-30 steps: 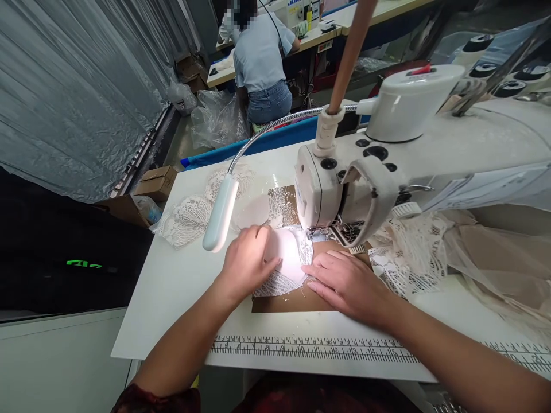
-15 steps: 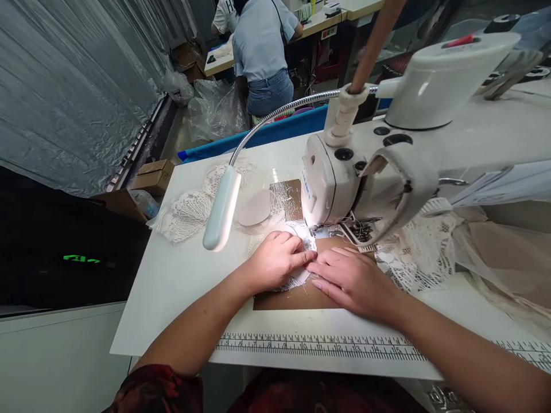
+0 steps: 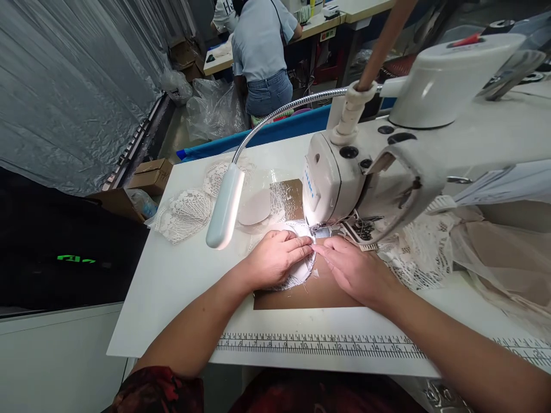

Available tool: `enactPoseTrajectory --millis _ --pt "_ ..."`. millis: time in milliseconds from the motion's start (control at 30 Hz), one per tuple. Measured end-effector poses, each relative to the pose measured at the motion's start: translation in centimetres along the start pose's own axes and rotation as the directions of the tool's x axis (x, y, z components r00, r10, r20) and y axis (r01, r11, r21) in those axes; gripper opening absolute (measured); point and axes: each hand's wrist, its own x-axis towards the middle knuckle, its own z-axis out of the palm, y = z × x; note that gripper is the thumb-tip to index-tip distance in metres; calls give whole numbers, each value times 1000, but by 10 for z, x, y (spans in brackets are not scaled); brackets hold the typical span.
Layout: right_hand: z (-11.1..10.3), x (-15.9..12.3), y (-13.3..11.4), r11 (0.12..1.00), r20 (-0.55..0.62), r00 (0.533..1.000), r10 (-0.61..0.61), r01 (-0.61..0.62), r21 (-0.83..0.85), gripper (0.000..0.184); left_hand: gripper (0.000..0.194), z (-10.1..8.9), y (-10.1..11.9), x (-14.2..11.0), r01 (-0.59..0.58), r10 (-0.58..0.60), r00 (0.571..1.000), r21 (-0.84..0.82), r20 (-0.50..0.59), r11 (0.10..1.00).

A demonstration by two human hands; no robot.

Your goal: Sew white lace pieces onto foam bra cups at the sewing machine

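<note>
A white lace bra cup (image 3: 306, 268) lies on the brown plate under the sewing machine head (image 3: 329, 180), its upper edge beside the presser foot (image 3: 313, 230). My left hand (image 3: 275, 258) rests flat over it, fingers stretched to the cup's right edge. From the other side, my right hand (image 3: 357, 267) has its fingertips closed on that same edge, touching my left fingertips. Both thumbs are mostly hidden. The needle is too small to make out.
More lace cups (image 3: 184, 215) and a beige pad (image 3: 255, 207) lie to the left, below a gooseneck lamp (image 3: 224, 206). Lace and mesh fabric (image 3: 424, 249) is heaped right of the machine. A ruler strip (image 3: 318, 345) runs along the front edge. Another person (image 3: 260, 51) sits beyond.
My left hand has moved right over the cup, covering much of it. My right fingers have shifted up along its edge toward the presser foot. The view has moved slightly too.
</note>
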Motion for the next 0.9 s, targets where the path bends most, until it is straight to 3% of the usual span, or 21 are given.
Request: enactPoseTrajectory --millis 433,900 --pt "-5 6 -8 992 -4 996 92 -92 -83 35 44 3 3 5 34 -38 999 123 38 992" --pt "-1 3 -6 991 -69 995 73 -80 -110 38 42 3 -2 9 81 -81 997 84 -1 993"
